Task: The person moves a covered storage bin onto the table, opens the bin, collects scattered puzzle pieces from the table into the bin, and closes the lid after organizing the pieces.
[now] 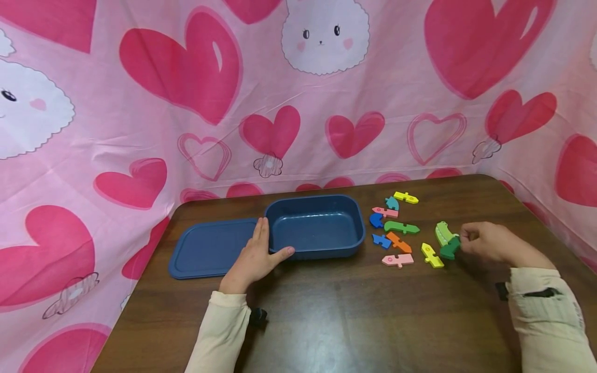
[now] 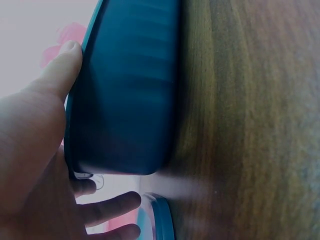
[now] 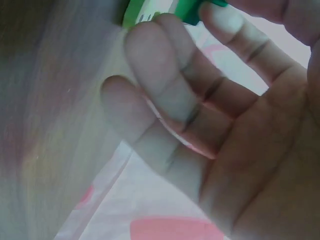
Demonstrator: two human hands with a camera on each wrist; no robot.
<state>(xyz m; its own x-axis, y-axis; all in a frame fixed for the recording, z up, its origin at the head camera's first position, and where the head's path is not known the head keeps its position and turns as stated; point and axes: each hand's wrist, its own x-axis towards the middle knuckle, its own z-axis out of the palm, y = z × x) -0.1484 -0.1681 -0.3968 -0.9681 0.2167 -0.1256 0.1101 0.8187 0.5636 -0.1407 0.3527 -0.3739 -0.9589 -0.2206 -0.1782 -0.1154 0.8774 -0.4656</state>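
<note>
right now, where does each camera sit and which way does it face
Head: worn on the head, facing forward and down at the navy container, lid and small coloured pieces; left hand, right hand and sleeves show.
Left wrist: on that wrist, facing the container's outer wall, table to one side; the left hand shows.
Right wrist: on that wrist, facing past the right hand's palm towards the dark green piece.
Shared: head and left wrist both show the container and left hand.
</note>
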